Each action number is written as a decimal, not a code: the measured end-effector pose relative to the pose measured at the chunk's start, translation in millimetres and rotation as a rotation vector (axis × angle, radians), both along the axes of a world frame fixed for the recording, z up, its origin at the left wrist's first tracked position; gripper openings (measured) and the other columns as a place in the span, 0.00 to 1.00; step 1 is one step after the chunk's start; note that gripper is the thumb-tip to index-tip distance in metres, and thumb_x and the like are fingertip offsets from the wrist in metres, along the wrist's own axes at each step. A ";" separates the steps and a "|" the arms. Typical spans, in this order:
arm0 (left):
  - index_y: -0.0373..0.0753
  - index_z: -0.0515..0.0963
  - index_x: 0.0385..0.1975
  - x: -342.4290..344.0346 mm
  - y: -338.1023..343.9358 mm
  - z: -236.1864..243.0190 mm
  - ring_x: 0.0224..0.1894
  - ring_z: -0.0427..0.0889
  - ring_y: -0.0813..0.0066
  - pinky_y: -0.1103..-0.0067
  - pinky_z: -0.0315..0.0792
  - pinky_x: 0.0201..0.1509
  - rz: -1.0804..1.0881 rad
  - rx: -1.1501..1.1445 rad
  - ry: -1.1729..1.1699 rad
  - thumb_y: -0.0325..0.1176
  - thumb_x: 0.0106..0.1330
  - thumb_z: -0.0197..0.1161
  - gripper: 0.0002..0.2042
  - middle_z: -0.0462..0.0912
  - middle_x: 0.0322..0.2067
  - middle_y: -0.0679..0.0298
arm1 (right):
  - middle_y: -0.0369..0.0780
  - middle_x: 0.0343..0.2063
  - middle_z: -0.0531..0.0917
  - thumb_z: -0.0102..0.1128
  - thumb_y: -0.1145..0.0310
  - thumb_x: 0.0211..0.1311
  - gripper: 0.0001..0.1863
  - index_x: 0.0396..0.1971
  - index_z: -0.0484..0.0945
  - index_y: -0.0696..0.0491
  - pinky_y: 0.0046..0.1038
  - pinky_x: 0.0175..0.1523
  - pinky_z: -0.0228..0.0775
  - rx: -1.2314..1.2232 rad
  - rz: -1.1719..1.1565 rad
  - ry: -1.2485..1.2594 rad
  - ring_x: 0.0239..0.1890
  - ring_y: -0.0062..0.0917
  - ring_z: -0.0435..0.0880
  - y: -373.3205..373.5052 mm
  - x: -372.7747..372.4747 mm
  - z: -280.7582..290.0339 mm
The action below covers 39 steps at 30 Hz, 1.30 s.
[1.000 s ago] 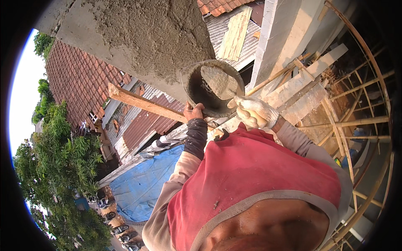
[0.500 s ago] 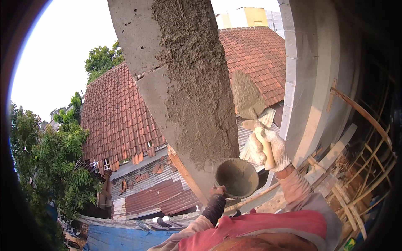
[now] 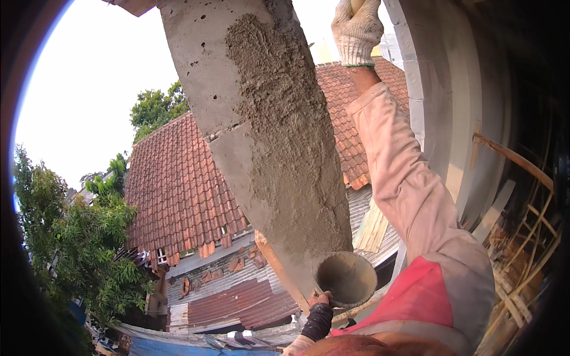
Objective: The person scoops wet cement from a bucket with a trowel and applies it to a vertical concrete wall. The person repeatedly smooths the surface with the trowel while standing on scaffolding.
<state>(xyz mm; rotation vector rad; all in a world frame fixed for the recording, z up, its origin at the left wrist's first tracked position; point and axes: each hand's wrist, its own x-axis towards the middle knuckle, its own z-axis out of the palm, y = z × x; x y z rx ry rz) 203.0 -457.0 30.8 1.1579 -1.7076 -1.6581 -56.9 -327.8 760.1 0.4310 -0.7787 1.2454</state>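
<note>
The concrete column (image 3: 199,65) slants down through the middle of the view, with rough, wet-looking mortar (image 3: 291,124) over its right part and a smoother grey face on its left. The bucket (image 3: 356,279), dark and round, is at the column's lower end, tipped so that its grey-smeared inside shows; whether its rim touches the column cannot be told.

The left hand (image 3: 321,298), bare, is just below the column's foot, its fingers and thumb pinching the near left edge of the bucket. A dark sleeve (image 3: 317,323) covers that wrist.

The right hand (image 3: 358,26), in a white knitted glove, is raised to the right of the column's upper part, well apart from the bucket. Its fingers are curled around a pale handle (image 3: 356,6); the upper edge of the view cuts off the rest of that tool. The pink sleeve (image 3: 404,172) of this arm runs up along the column's right side.

Behind the column, a red tiled roof (image 3: 184,184) shows on both sides. A wooden plank (image 3: 279,267) slants just left of its lower end, corrugated sheets (image 3: 237,302) lie beyond that plank, and trees (image 3: 95,249) stand far to the column's left.
</note>
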 end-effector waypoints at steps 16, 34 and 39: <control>0.30 0.87 0.47 -9.3 4.8 18.2 0.29 0.86 0.70 0.71 0.81 0.36 -0.128 -0.290 -0.135 0.26 0.51 0.71 0.20 0.90 0.31 0.60 | 0.48 0.41 0.93 0.69 0.53 0.65 0.21 0.48 0.90 0.55 0.43 0.45 0.88 2.526 0.614 -1.128 0.44 0.44 0.94 112.6 70.6 -570.7; 0.30 0.87 0.49 -35.7 -5.3 15.5 0.35 0.89 0.69 0.70 0.85 0.41 -0.009 -0.086 -0.163 0.25 0.50 0.75 0.23 0.91 0.38 0.59 | 0.31 0.30 0.71 0.51 0.55 0.86 0.24 0.66 0.70 0.58 0.23 0.24 0.57 0.259 2.688 -1.615 0.19 0.15 0.63 148.2 119.8 -639.4; 0.30 0.86 0.45 -42.5 -17.7 -0.3 0.30 0.89 0.64 0.67 0.84 0.37 0.016 0.026 -0.104 0.28 0.47 0.76 0.22 0.89 0.31 0.55 | 0.30 0.23 0.70 0.47 0.56 0.87 0.27 0.72 0.71 0.60 0.24 0.22 0.65 0.218 2.767 -0.905 0.16 0.15 0.67 125.7 109.2 -485.2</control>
